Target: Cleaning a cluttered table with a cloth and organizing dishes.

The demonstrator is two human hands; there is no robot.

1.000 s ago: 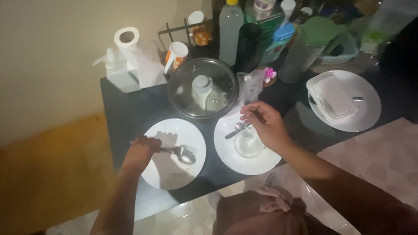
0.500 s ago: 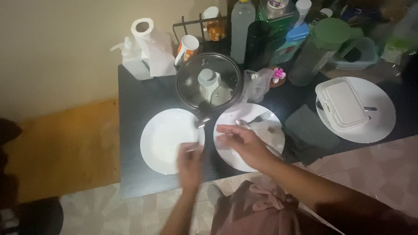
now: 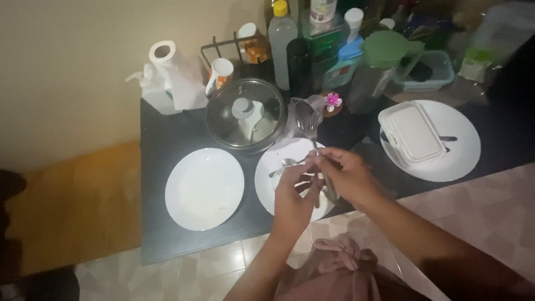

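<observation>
While both hands met over the middle plate (image 3: 273, 181), the left hand (image 3: 292, 198) pinched a spoon (image 3: 285, 164). The right hand (image 3: 345, 175) clamped a fork (image 3: 314, 134). The fork's long axis ran toward twelve o'clock.

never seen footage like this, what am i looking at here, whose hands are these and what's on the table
There is no machine here. A person wears a camera on the head, so the single view looks down at that person's own two bare hands over a dark table.

The left hand and right hand meet above the middle white plate. Together they hold cutlery: a spoon and a fork show, though which hand has a grip on which is hard to tell.

Also on the table: a bare white plate to the left, a pot with a glass lid, and a third plate carrying a white lidded box. Along the back stand a paper roll, a mug, bottles and a green-lidded jug.
</observation>
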